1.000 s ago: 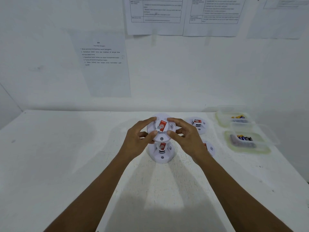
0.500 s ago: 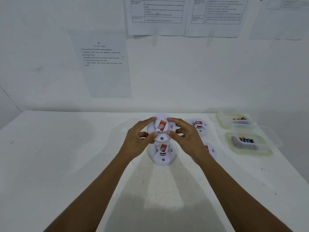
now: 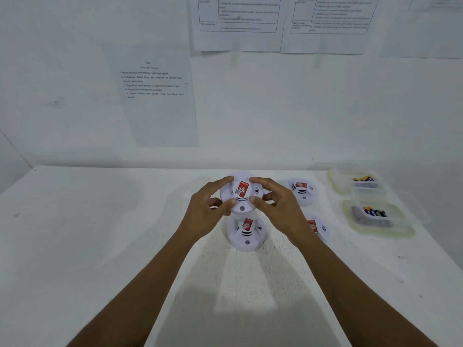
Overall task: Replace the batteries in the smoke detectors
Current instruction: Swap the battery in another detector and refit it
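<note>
A round white smoke detector [image 3: 241, 194] with a red label is held above the table, face toward me. My left hand [image 3: 208, 211] grips its left rim and my right hand [image 3: 278, 209] grips its right rim. Directly below it a second smoke detector [image 3: 246, 234] rests on the white table [image 3: 100, 246]. A third detector [image 3: 302, 191] lies further back on the right. A fourth detector [image 3: 319, 227] is partly hidden behind my right wrist.
Two clear plastic containers stand at the right: the far container [image 3: 355, 180] and the near container [image 3: 378, 216], each holding several batteries. Printed instruction sheets [image 3: 155, 96] are taped to the white wall behind the table.
Both hands keep the same grip on the held detector. The view has shifted slightly, so the objects on the right sit a little further right.
</note>
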Demonstrator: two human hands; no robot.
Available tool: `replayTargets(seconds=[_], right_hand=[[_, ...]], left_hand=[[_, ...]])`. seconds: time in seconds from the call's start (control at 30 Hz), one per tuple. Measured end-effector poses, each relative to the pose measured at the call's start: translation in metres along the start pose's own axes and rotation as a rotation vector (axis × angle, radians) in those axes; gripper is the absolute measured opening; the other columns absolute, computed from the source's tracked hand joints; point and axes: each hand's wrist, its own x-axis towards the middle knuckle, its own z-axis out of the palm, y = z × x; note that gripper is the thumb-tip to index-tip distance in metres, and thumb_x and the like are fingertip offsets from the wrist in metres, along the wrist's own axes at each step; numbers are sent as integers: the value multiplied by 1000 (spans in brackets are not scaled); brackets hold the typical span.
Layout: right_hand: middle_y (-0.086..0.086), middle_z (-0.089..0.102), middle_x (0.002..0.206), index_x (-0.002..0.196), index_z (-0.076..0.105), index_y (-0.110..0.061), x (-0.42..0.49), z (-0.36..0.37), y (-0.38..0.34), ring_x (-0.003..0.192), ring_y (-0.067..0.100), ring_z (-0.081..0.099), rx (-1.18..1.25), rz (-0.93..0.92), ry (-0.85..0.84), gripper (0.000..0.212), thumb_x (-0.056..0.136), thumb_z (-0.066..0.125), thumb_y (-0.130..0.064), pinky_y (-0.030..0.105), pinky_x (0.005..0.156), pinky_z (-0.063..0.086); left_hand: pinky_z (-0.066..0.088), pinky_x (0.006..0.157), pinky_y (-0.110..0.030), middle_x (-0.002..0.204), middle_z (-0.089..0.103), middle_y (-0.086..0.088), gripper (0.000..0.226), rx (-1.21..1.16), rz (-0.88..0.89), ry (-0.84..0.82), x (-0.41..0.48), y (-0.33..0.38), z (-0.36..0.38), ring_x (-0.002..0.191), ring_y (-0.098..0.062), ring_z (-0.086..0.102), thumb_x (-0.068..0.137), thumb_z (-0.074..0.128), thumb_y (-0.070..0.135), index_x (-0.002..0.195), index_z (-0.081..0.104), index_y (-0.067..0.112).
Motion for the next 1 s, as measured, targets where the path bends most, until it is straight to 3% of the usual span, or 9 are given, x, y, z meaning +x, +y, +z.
replayTargets(seconds=[0.53, 0.73, 1.0], right_hand=[[-9, 66, 121, 129, 61, -24, 16, 8, 13, 93, 6, 66, -9, -9, -25, 40, 90, 69, -21, 22, 77, 57], [-16, 65, 116, 125, 60, -31, 23, 11, 13, 97, 0, 65, -12, -8, -35, 37, 90, 69, -21, 21, 80, 57], [-11, 67, 118, 126, 62, -27, 29, 16, 16, 99, 6, 67, 11, -4, -41, 40, 88, 72, -18, 26, 82, 58]], left_hand=[[61, 70, -31, 127, 59, 2, 47, 30, -11, 3, 12, -13, -8, 93, -20, 70, 87, 71, 17, 130, 57, 28], [61, 69, -31, 126, 60, 5, 47, 31, -17, 9, 17, -16, -11, 92, -22, 70, 86, 72, 19, 129, 57, 31], [61, 71, -32, 127, 59, 4, 48, 43, -33, 9, 23, -23, -16, 93, -21, 70, 86, 72, 19, 132, 57, 26]])
